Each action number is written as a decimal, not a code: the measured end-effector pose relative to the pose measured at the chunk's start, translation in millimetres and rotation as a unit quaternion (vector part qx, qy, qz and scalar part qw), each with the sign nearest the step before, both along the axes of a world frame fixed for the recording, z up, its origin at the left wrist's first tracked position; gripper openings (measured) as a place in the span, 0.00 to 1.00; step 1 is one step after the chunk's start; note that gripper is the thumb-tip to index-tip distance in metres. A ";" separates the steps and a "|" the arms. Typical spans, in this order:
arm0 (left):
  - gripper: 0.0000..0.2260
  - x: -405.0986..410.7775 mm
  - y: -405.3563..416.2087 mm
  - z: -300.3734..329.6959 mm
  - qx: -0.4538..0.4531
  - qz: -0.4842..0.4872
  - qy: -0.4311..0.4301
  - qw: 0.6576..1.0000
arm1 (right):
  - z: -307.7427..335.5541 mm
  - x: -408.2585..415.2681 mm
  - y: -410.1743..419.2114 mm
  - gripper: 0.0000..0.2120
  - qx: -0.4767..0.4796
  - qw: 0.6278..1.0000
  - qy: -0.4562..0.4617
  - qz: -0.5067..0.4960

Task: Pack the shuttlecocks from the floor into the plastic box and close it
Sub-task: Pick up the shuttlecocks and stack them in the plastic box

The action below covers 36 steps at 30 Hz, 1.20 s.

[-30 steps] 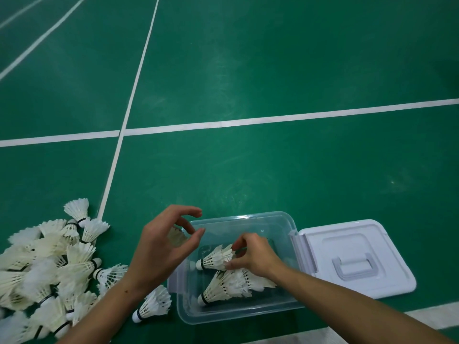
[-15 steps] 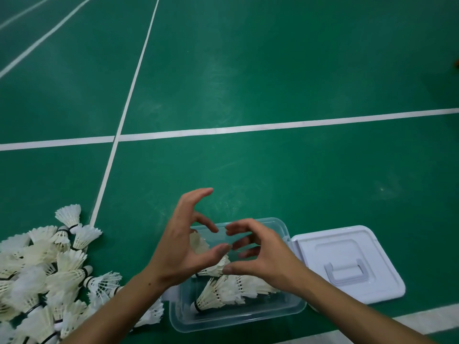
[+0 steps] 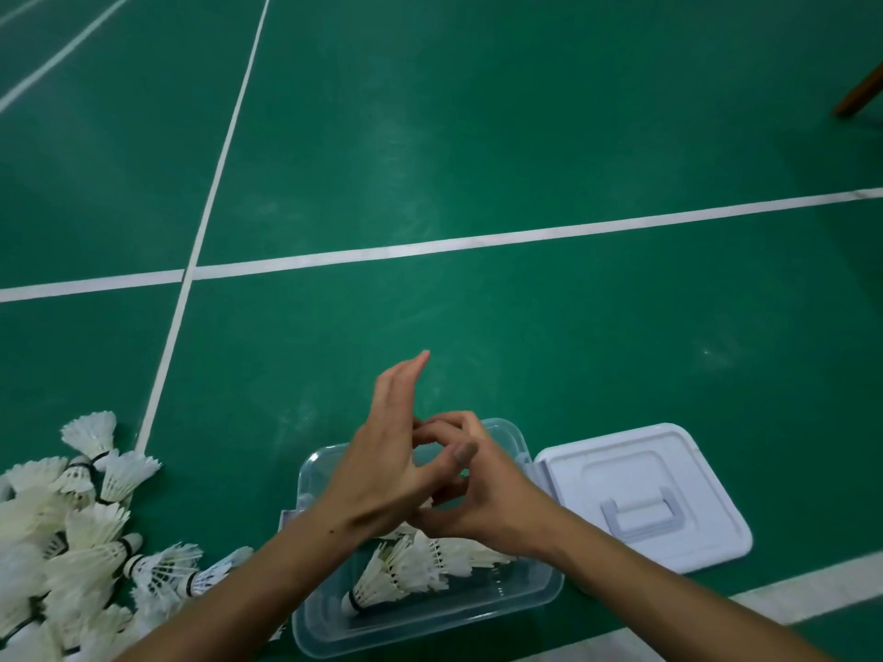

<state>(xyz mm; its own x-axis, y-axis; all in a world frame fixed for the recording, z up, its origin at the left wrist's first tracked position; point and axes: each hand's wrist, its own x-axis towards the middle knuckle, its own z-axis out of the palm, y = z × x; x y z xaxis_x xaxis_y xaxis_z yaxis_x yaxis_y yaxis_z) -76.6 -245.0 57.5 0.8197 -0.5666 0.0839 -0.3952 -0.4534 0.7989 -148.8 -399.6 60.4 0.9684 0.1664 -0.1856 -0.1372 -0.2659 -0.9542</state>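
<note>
A clear plastic box stands open on the green floor at the bottom centre, with a few white shuttlecocks lying inside. Its white lid lies flat just right of it, handle up. A heap of white shuttlecocks covers the floor at the lower left. Both hands hover together above the box. My left hand has its fingers stretched upward and holds nothing. My right hand touches the left hand, fingers curled loosely; nothing shows in it.
White court lines cross the green floor beyond the box, and another line runs along the near right. A brown wooden leg enters at the top right corner.
My right hand let go of a shuttlecock in the box and rose. Both hands lifted above the box and came together until they touch. The view shifted slightly.
</note>
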 end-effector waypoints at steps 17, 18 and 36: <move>0.21 -19.7 37.1 -79.1 0.207 -0.037 0.043 0.977 | -47.6 -13.6 -2.9 0.26 -0.373 0.926 0.034 -0.051; 0.20 -18.7 35.9 -83.5 0.219 -0.032 0.049 0.974 | -51.5 -11.2 -1.5 0.25 -0.378 0.924 0.036 -0.052; 0.17 -15.6 32.0 -91.1 0.269 0.018 0.054 0.961 | -91.5 16.0 8.7 0.35 -0.305 0.946 0.109 -0.012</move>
<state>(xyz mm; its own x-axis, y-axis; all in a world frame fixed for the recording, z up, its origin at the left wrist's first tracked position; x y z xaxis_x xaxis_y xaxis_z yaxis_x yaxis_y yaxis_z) -92.2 -213.0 -33.6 0.8268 -0.4759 -0.2999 -0.3005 -0.8244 0.4796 -132.8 -390.8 -31.1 0.8978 -0.0573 -0.4367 -0.3266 -0.7520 -0.5726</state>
